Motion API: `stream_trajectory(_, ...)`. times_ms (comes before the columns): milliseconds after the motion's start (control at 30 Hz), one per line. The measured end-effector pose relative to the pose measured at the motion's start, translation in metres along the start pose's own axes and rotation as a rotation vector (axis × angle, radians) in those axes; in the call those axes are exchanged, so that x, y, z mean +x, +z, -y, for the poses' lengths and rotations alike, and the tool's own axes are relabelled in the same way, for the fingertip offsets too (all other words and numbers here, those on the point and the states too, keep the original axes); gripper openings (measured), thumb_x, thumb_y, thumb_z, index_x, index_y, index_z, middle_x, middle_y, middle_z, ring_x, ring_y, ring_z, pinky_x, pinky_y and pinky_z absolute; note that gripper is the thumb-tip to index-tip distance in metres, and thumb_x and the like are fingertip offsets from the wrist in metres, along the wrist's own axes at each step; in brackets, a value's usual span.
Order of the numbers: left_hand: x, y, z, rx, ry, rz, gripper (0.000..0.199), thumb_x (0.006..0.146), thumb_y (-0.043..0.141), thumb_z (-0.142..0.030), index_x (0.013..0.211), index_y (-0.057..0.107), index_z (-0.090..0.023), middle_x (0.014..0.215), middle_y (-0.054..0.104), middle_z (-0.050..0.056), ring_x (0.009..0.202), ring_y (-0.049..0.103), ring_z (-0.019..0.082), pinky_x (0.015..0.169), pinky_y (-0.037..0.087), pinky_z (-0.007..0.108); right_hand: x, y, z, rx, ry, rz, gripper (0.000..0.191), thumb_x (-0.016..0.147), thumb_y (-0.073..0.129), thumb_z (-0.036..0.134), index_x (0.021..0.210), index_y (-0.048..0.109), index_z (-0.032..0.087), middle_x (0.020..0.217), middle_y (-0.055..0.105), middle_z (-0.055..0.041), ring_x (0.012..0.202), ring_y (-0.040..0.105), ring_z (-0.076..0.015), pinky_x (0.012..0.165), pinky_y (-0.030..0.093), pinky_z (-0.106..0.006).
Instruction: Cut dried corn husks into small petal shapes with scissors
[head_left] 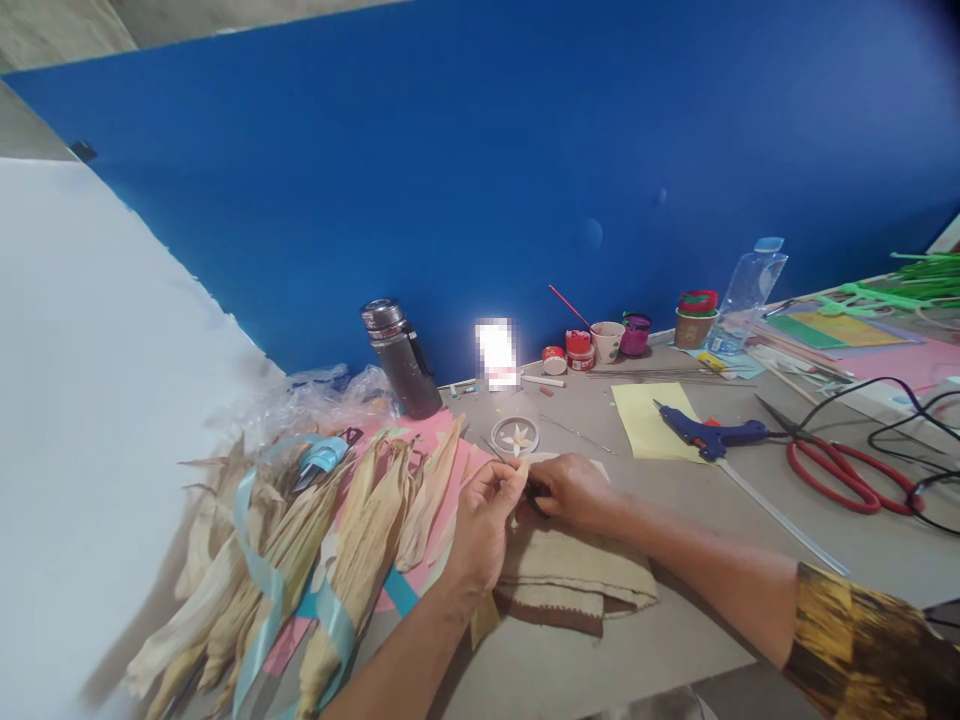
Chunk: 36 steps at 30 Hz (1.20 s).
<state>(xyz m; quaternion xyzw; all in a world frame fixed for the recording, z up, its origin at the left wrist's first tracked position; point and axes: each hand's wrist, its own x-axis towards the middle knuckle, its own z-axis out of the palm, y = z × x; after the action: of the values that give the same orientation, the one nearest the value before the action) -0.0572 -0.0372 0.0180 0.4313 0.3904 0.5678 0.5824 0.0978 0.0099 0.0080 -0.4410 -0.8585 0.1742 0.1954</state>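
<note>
My left hand (484, 520) is closed in a pinch on a small pale piece of corn husk (523, 468). Close against it on the right, my right hand (574, 492) is curled around the dark handles of small scissors (534, 496); a thin blade tip shows beyond my left fingers. Just past my fingertips, a small cream star-shaped flower (517, 438) stands in a ring like a tape roll (535, 428). Under both hands lies a folded beige cloth (577, 565). My fingers partly hide the husk and the scissors.
Dried corn husks (367, 530) and a light blue ribbon (259, 560) cover the left side. A dark flask (405, 360) stands behind them. To the right are a blue glue gun (712, 432) on yellow paper, red-handled scissors (832, 475), paint pots (580, 350) and a plastic bottle (746, 295).
</note>
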Motion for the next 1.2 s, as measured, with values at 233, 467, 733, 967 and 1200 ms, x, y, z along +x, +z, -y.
stream_trajectory(233, 0.001, -0.001, -0.002, -0.055, -0.020, 0.096, 0.026, 0.076, 0.076, -0.031, 0.067, 0.058, -0.015, 0.092, 0.054, 0.001, 0.070, 0.053, 0.009, 0.055, 0.042, 0.020, 0.001, 0.002, -0.009, -0.001, -0.082, 0.020, 0.007, 0.072, 0.061, 0.021, 0.072, 0.068, 0.018, 0.067, 0.065, -0.0014, 0.058, 0.045, -0.0128, 0.055, 0.023, -0.026)
stream_trajectory(467, -0.002, 0.001, -0.018, -0.238, -0.128, 0.165, 0.027, 0.074, 0.078, -0.033, 0.069, 0.057, -0.018, 0.088, 0.060, 0.002, 0.073, 0.057, 0.014, 0.046, 0.039, 0.019, -0.002, 0.000, 0.001, 0.444, -0.006, 0.106, 0.023, 0.069, 0.072, 0.034, 0.059, 0.063, 0.015, 0.052, 0.050, 0.0053, 0.052, 0.036, -0.0090, 0.050, 0.024, -0.023)
stream_trajectory(733, 0.008, -0.002, -0.030, -0.158, -0.066, 0.003, 0.025, 0.068, 0.081, -0.029, 0.069, 0.059, -0.018, 0.088, 0.065, 0.002, 0.082, 0.062, 0.016, 0.073, 0.051, 0.029, -0.002, -0.018, -0.006, 0.649, -0.052, 0.191, 0.027, 0.077, 0.065, 0.040, 0.070, 0.063, 0.014, 0.060, 0.048, 0.0050, 0.057, 0.040, -0.0091, 0.052, 0.030, -0.021)
stream_trajectory(967, -0.025, -0.038, -0.086, 0.196, 0.057, -0.238, 0.020, 0.072, 0.077, -0.032, 0.072, 0.062, -0.018, 0.073, 0.061, 0.000, 0.068, 0.057, 0.013, 0.062, 0.046, 0.024, -0.007, -0.066, -0.010, -0.028, 0.024, 0.226, 0.030, 0.081, 0.059, 0.040, 0.061, 0.058, 0.017, 0.059, 0.053, 0.0007, 0.055, 0.041, -0.0118, 0.053, 0.022, -0.026)
stream_trajectory(1200, -0.105, -0.052, -0.039, 0.848, 0.026, -0.162, 0.019, 0.082, 0.064, -0.032, 0.068, 0.063, -0.020, 0.091, 0.067, 0.006, 0.084, 0.060, 0.020, 0.066, 0.044, 0.026, -0.052, -0.066, -0.014, -0.388, 0.121, 0.324, 0.029, 0.085, 0.057, 0.041, 0.066, 0.062, 0.019, 0.068, 0.064, -0.0056, 0.063, 0.056, -0.0182, 0.053, 0.019, -0.027)
